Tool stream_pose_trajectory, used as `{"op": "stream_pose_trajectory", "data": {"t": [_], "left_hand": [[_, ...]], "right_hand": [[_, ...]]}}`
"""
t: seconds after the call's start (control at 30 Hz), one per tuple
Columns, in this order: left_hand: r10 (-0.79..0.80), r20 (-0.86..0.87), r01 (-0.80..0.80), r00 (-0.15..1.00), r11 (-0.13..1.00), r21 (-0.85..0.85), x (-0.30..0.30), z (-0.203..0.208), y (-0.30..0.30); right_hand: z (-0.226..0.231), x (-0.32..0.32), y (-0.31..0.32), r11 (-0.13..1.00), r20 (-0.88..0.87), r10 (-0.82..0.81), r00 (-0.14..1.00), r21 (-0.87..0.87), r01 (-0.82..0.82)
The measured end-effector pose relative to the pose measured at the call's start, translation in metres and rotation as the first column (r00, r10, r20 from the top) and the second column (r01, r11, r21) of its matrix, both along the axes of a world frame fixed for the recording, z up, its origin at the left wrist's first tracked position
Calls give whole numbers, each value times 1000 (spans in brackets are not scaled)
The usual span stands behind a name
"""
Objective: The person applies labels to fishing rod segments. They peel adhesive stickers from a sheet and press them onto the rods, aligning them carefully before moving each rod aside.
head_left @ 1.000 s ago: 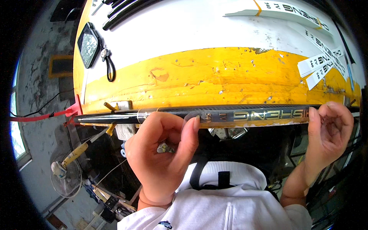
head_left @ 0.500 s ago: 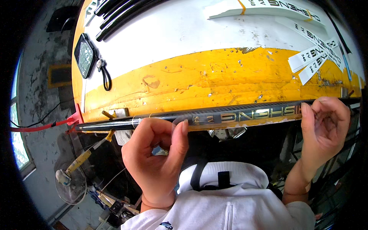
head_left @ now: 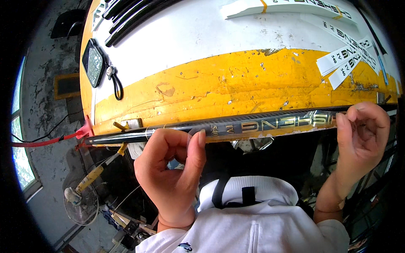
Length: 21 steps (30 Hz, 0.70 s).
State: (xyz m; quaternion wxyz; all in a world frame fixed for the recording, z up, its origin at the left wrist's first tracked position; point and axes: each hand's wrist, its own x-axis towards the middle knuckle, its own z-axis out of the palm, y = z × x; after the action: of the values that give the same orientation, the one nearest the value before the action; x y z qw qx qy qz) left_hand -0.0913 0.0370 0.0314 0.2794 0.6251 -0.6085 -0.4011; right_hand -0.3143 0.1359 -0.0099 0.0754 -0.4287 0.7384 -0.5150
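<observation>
A clear decal strip (head_left: 276,122) with gold lettering is stretched between my two hands, along a long black carbon-fibre tube (head_left: 179,125) at the table's near edge. My left hand (head_left: 171,177) pinches the strip's left end between thumb and forefinger. At the other end, my right hand (head_left: 366,137) pinches it the same way, fingers curled. The strip overlaps the near side of the tube; whether it touches the tube I cannot tell. Part of the tube is hidden behind my right hand.
On the yellow and white table (head_left: 185,92) lie a phone (head_left: 93,63) with a strap, several black tubes (head_left: 133,21) and white printed strips (head_left: 344,63). A red clamp-like piece (head_left: 86,127) sits at the left corner. Below it stands a fan (head_left: 82,204).
My right hand has shifted slightly right and up, with the strip's right end still pinched. My left hand is nearly where it was. The whole view has moved a little.
</observation>
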Motion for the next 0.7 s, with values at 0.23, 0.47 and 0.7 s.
{"op": "stream_pose_trajectory", "data": {"t": [0.23, 0.47, 0.7], "left_hand": [[-1, 1, 1, 1000, 1000, -27, 2, -3, 0], [-34, 8, 34, 999, 999, -39, 4, -4, -1], [-81, -17, 79, 997, 993, -90, 7, -9, -3]], "right_hand": [[13, -5, 5, 952, -88, 246, 965, -165, -258], [10, -1, 3, 988, -93, 108, 990, -98, -117], [-1, 2, 2, 1000, -61, 2, 998, -8, -3]]}}
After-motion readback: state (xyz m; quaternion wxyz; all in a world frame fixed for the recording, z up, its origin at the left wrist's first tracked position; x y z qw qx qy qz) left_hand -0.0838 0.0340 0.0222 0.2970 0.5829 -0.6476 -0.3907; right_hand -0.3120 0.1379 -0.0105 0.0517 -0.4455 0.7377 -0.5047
